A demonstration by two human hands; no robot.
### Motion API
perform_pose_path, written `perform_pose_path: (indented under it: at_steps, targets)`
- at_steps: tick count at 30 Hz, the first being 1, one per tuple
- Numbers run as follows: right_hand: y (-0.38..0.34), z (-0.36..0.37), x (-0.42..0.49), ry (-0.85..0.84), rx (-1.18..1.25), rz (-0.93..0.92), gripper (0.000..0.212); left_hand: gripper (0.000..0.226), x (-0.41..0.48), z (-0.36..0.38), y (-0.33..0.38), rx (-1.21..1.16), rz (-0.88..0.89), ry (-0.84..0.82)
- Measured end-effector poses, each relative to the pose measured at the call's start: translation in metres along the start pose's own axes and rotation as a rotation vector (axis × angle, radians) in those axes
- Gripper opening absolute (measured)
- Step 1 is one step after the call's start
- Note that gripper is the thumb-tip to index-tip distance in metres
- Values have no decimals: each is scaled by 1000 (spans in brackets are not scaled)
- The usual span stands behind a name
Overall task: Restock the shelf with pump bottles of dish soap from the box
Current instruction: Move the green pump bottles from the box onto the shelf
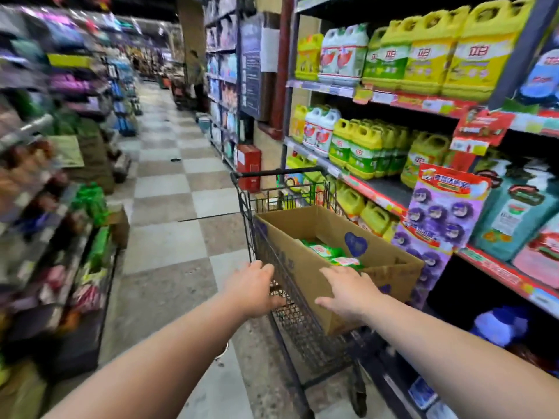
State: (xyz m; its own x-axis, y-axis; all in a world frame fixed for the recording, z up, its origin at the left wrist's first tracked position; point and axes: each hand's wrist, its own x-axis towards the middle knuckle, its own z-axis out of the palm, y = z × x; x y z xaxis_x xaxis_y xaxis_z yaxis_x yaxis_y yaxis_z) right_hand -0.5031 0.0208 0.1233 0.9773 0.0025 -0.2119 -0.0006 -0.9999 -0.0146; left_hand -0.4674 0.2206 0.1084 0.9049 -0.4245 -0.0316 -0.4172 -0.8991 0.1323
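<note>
The left hand point(252, 287) grips the cart point(302, 328) at its near corner — the right hand point(348, 291) rests flat on the box point(305, 234). Inside lie green packs point(329, 252); the shelf point(387, 189) stands right.

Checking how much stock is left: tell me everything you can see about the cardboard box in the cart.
The cardboard box is brown corrugated board, open-topped, with blue print on its left side and a blue heart on an inner wall. It sits tilted in the wire cart, rising above its rim. Green packs lie inside. The right hand rests on its near edge.
</note>
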Motion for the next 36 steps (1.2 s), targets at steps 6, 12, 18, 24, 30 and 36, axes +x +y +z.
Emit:
perform_pose_path:
  at_steps: [6, 12, 18, 24, 30, 36]
  targets:
    - [-9, -3, 93, 18, -18, -32, 71, 69, 63, -7, -45, 47, -34, 3]
    - [-5, -16, 209, -6, 35, -10, 71, 69, 155, -21, -87, 117, -37, -47]
    - [28, -25, 289, -39, 66, 65, 73, 70, 253, -24, -105, 100, -5, -33]
    - [74, -12, 311, -89, 81, 152, 76, 67, 314, 1, -86, 102, 88, -108]
    - [131, 20, 301, -165, 128, 352, 71, 72, 377, 33, -46, 137, 225, -226]
    - [161, 52, 310, -269, 173, 501, 66, 71, 439, 78, -6, 164, 412, -349]
